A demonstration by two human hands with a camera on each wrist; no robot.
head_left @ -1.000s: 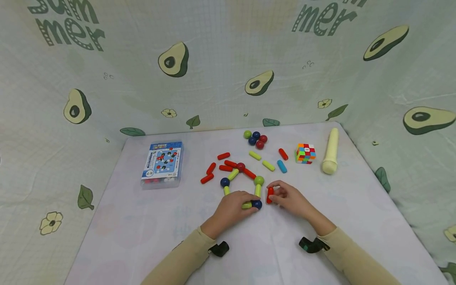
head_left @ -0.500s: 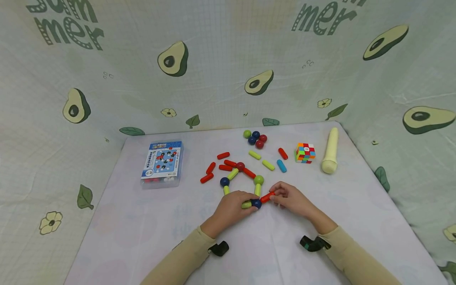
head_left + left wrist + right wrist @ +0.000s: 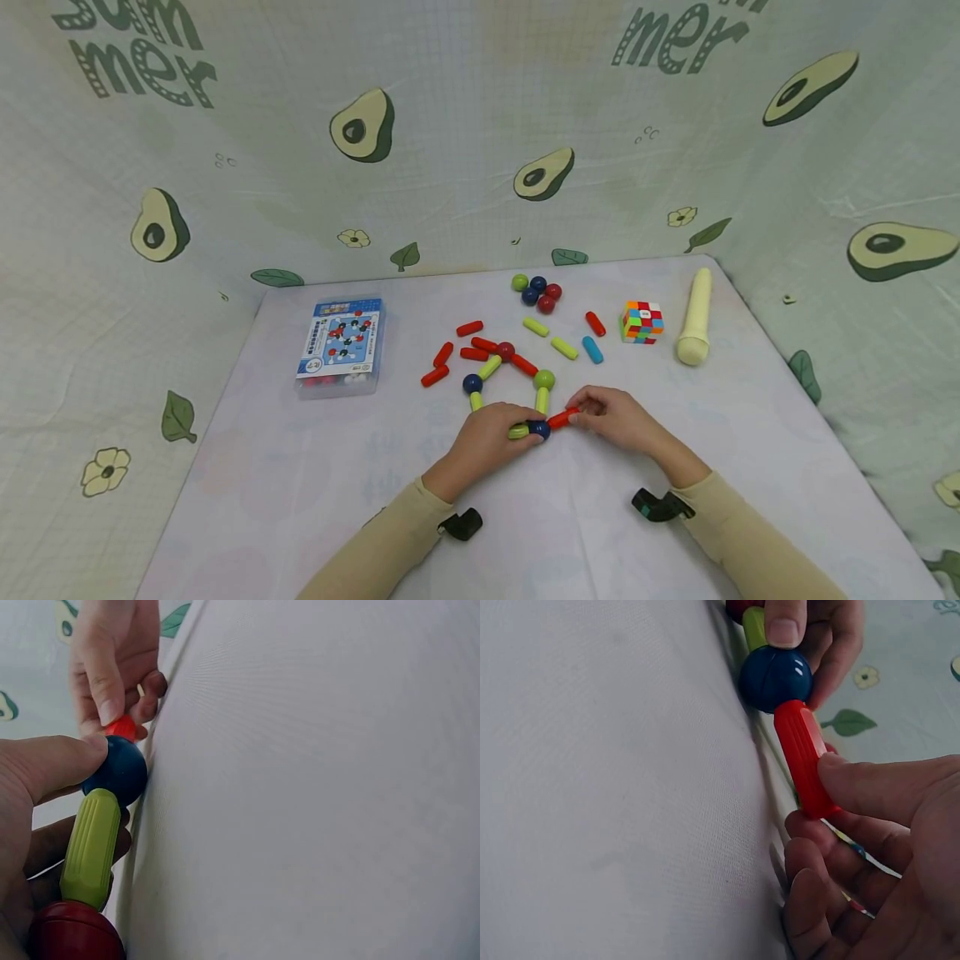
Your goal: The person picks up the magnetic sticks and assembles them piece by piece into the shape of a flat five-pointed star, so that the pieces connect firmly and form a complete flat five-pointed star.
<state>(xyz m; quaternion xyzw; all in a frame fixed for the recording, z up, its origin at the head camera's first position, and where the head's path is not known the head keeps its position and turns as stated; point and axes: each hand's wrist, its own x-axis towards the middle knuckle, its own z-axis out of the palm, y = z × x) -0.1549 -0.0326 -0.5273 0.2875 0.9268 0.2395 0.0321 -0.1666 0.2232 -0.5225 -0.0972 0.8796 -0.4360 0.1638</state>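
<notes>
In the head view my left hand (image 3: 487,437) holds the near right corner of a ring of coloured rods and balls, gripping its dark blue ball (image 3: 772,679). A red rod (image 3: 802,757) is pinched between thumb and fingers of my right hand (image 3: 618,421), its far end against that ball. From the ball's other side a yellow-green rod (image 3: 91,847) runs to a dark red ball (image 3: 75,934), which the left hand hides in the head view. Farther round the ring are a green ball (image 3: 544,380), another red ball (image 3: 506,351) and another blue ball (image 3: 472,383).
Loose red rods (image 3: 443,354) lie left of the ring. Beyond it are yellow-green rods (image 3: 564,348), a blue rod (image 3: 592,350) and a cluster of balls (image 3: 530,296). A puzzle cube (image 3: 642,323) and a cream club-shaped object (image 3: 697,321) stand right, a boxed kit (image 3: 341,346) left.
The red rod, upright in the head view and apart from the ring a second ago, has been turned and brought left against the blue ball. The left hand has stayed in place.
</notes>
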